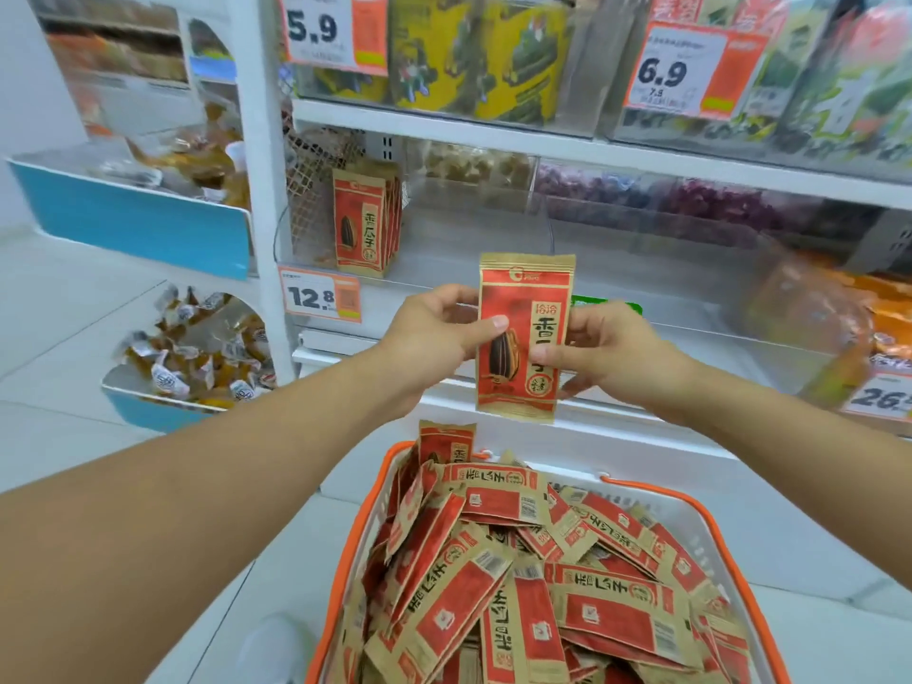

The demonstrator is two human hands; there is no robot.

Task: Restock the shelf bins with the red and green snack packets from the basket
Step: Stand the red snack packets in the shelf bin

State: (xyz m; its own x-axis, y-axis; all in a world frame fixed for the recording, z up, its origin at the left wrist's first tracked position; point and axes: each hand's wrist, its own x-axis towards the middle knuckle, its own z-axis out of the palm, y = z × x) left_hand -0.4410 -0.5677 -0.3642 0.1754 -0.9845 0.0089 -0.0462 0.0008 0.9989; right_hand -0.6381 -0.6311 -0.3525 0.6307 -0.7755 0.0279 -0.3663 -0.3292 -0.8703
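I hold one red and gold snack packet (524, 308) upright in front of the shelf. My left hand (434, 328) pinches its left edge, thumb across the front. My right hand (607, 348) pinches its right edge. Below, a white basket with an orange rim (691, 506) is heaped with several more red packets (538, 585). In the clear shelf bin (469, 249) behind, a few red packets (365, 222) stand upright at the far left. A green item (604, 304) shows just behind my right hand; no green packets are plainly visible.
Price tags 12.8 (320, 299), 5.9 (333, 29) and 6.9 (678, 71) hang on the shelf fronts. Yellow and green bags fill the upper shelf (444, 125). Blue-fronted bins of wrapped sweets (148, 224) stand at left. An orange-filled bin (839, 313) sits at right.
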